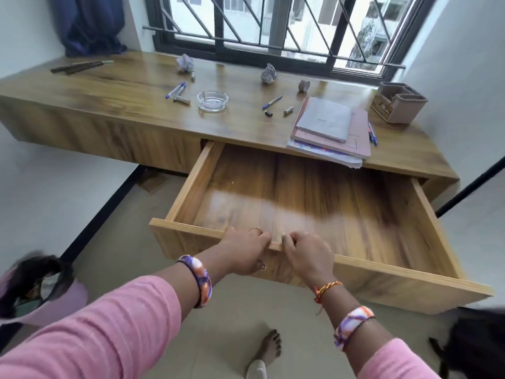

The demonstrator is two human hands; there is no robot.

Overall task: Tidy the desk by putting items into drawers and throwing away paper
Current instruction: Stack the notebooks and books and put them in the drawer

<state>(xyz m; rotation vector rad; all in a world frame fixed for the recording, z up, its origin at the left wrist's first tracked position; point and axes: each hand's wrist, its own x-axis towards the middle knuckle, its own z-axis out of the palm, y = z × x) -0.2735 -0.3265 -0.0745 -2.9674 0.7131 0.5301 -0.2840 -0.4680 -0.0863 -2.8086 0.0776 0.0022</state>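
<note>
Gripping drawer front (382, 272): left hand (246, 251), right hand (307, 257), fingers curled over its edge. Desk (123, 88): two paper balls (185, 62), three notebooks (332, 129), one glass ashtray (212, 101); barred window (273, 26) behind.

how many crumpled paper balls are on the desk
2: one paper ball at the back left by the window, the other paper ball at the back middle. None looks hidden.

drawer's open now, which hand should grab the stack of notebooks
Right, probably. Both hands, left and right, grip the drawer front, but the notebooks lie on the desk's right side, nearer the right hand.
</note>
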